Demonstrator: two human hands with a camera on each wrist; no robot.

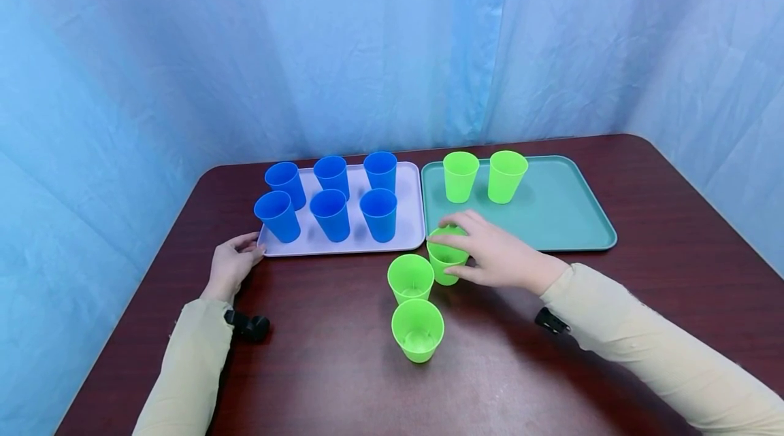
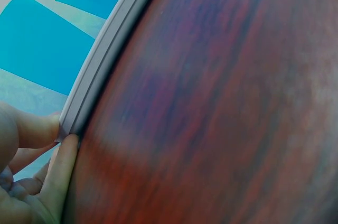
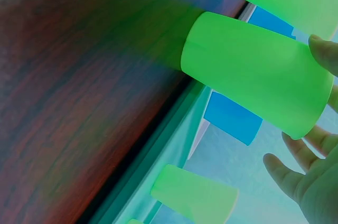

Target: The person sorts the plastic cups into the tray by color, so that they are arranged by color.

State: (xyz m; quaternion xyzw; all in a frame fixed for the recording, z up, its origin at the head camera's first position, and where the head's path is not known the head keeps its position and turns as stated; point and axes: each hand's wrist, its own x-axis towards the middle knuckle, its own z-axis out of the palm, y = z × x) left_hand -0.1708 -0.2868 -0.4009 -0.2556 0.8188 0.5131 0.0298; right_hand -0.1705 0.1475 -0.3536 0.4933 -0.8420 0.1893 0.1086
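My left hand pinches the near left corner of the lavender tray, thumb and a finger meeting at its rim in the left wrist view. Blue cups stand in two rows on that tray. At the mouth of a green cup, my right hand holds it with fingers on the far side and the thumb on the near side; this cup appears upright near the trays' front edges. Two more green cups, one behind and one in front, stand to its left.
The teal tray lies against the lavender tray's right side, with two green cups at its back left. Dark wood tabletop surrounds everything. A light blue curtain hangs behind and along both sides.
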